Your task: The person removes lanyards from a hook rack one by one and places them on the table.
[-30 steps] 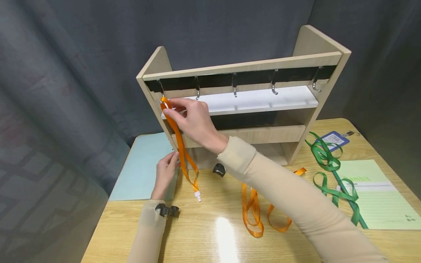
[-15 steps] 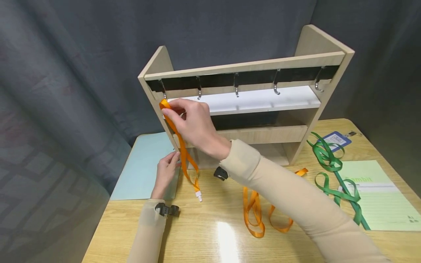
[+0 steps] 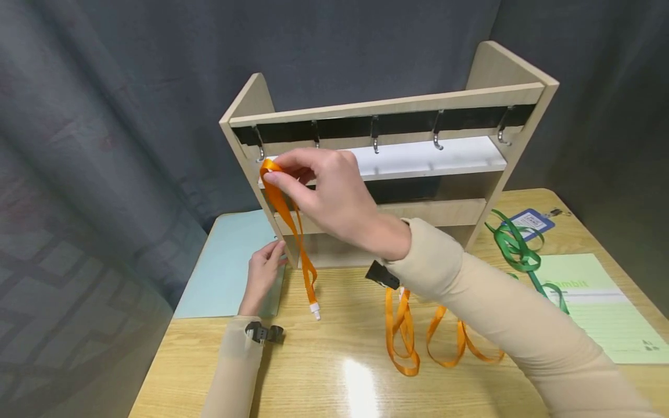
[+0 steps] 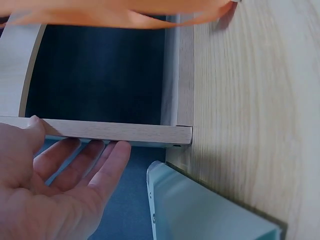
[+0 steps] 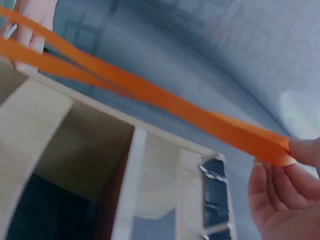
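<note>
My right hand [image 3: 337, 191] pinches the top loop of an orange lanyard [image 3: 279, 200] between thumb and fingers. From there the strap hangs down to a white plastic clip [image 3: 315, 308] above the table. The loop is just below and right of the leftmost metal hook [image 3: 260, 152], apart from it. In the right wrist view the lanyard [image 5: 165, 100] stretches away from the fingertips. My left hand [image 3: 263, 270] grips the left side panel of the wooden shelf [image 3: 434, 213] near its base. In the left wrist view, thumb and fingers lie on opposite faces of the panel's edge [image 4: 120, 131].
Several more hooks, such as the middle hook [image 3: 375, 144], line the black strip. Other orange lanyards [image 3: 401, 337] lie on the table [image 3: 308, 371]. Green lanyards [image 3: 514, 244], a blue badge holder [image 3: 529, 223] and a green notepad [image 3: 606, 307] lie right. A pale blue folder [image 3: 225, 261] lies left.
My right hand has drawn the lanyard's top loop down from the leftmost hook and moved right with it. The left hand keeps its place on the panel.
</note>
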### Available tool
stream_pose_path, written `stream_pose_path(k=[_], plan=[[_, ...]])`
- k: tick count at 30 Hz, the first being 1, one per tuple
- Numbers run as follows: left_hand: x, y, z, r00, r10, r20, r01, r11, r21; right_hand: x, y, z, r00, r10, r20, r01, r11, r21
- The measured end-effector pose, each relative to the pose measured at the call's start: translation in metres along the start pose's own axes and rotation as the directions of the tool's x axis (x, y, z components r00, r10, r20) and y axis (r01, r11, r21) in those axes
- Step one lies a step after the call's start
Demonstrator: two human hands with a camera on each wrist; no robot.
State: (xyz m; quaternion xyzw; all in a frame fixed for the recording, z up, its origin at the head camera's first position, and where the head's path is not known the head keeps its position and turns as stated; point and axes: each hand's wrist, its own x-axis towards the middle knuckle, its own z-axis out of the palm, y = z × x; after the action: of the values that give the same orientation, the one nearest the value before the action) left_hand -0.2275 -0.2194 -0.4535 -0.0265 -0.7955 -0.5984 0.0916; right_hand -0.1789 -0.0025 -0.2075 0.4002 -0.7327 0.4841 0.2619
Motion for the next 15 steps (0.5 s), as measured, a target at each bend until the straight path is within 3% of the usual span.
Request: stream_pose_path(k=[5,12,15], plan=[[0.001,0.001,0.001,1.0,0.007,0.012,-0.007,1.0,-0.006,0.007,-0.003,-0.022,0.995,0.008,0.101,-0.003,0.999,-0.046],[-0.009,0.035,0.001,0.999,-0.008,0.037,0.008,1.0,0.003,0.018,-0.007,-0.044,0.981,0.034,0.193,-0.025,0.999,-0.048],[-0.009,0.037,0.002,0.999,-0.002,0.034,0.002,1.0,0.004,0.021,-0.008,-0.052,0.973,0.059,0.222,-0.05,0.998,-0.049]])
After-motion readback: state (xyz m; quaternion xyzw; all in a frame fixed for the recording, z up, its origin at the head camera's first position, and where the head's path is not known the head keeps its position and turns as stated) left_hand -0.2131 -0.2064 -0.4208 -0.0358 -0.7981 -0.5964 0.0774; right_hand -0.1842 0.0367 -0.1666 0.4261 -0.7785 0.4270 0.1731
